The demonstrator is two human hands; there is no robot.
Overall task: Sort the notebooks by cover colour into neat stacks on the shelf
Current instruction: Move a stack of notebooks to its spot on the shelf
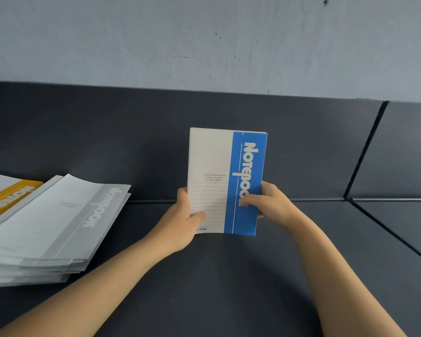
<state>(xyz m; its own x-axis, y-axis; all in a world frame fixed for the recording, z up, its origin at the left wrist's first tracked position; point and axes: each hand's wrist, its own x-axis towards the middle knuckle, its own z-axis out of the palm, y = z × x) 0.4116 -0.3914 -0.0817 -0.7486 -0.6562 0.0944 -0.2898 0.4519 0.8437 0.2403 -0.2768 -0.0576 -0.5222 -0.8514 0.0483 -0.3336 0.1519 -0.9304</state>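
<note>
Far left on the dark shelf [229, 283], a yellow notebook [7, 195] shows behind a fanned stack of grey notebooks [46, 229]. At centre, left hand [182, 222] and right hand [270, 203] clasp a blue notebook [219, 161] upright by its lower edges, thumbs on the cover. Next, probably: lay it flat well apart, starting a blue stack

Dark grey shelf [216, 276], backed by an upright panel [131, 132] of the same colour. Both are divided by a seam [365, 152] toward the right of the frame. At the lower left, a loosely fanned stack of grey notebooks [46, 227] is laid flat on the shelf. A yellow notebook [7, 198] is seen against its upper-left side, cut off by the frame edge.
</note>
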